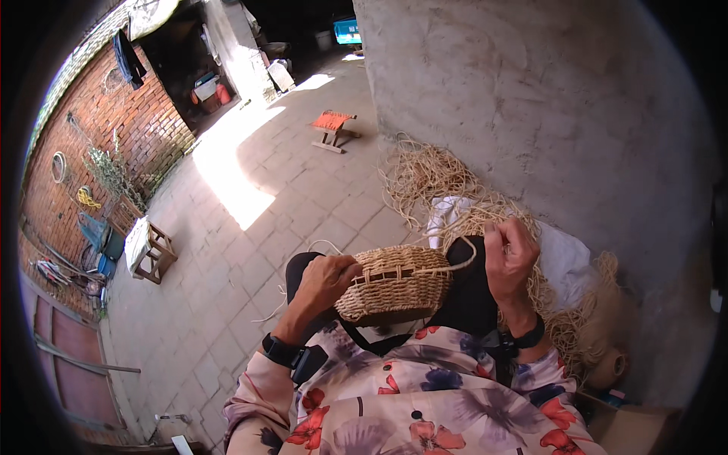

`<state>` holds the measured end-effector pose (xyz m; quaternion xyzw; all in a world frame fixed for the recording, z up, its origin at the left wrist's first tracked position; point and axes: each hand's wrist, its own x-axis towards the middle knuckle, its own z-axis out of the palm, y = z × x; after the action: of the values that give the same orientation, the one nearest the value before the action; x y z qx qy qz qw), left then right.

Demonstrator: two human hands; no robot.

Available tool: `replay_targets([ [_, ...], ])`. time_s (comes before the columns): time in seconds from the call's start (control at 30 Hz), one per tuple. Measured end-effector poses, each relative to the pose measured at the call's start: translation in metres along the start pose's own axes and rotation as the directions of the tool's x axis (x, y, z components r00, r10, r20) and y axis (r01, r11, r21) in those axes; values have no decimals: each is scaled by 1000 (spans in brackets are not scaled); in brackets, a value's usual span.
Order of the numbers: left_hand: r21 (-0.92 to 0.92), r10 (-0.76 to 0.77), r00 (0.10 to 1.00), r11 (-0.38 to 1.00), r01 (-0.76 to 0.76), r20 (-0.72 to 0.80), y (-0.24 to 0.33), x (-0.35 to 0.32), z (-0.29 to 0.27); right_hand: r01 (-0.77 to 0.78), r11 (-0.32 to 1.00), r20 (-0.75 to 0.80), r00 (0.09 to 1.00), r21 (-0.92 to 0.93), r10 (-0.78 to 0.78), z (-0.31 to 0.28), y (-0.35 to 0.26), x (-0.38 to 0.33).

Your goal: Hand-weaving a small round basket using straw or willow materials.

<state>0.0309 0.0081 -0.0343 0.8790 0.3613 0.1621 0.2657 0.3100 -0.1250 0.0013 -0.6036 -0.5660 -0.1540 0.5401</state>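
Note:
A woven straw-coloured basket (398,299) rests at my lap, tilted, with a row of open gaps below its rim. My left hand (327,282) is closed on the basket's left side, its fingers curled over the rim. From the right of those gaps a pale cord (472,256) runs out and loops upward beside my right hand (511,254). That hand is raised with thumb and fingers pinched together, apart from the basket. What lies in the pinch is hidden; I cannot tell whether the cord reaches it.
Loose cord (436,174) lies heaped along the grey wall (531,98) to my right, with white cloth (565,265) among it. A folding stool (332,125) with an orange seat stands ahead. On the left are a wooden stool (155,258) and a brick wall (91,144).

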Motion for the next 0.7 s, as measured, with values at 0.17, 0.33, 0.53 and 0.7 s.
replay_targets([
  [0.17, -116, 151, 981, 984, -137, 119, 43, 1, 9, 333, 866, 105, 912, 372, -396, 38, -53, -14],
  [0.33, -323, 140, 979, 943, -86, 147, 50, 0, -2, -165, 896, 519, 851, 412, -82, 64, -35, -45],
  [0.53, -337, 59, 988, 941, -8, 141, 32, -8, -3, -337, 790, 615, 786, 512, -63, 64, -26, -44],
  [0.7, -435, 15, 1000, 901, -8, 14, 15, -8, 18, -322, 860, 564, 824, 395, 50, 62, -12, -47],
])
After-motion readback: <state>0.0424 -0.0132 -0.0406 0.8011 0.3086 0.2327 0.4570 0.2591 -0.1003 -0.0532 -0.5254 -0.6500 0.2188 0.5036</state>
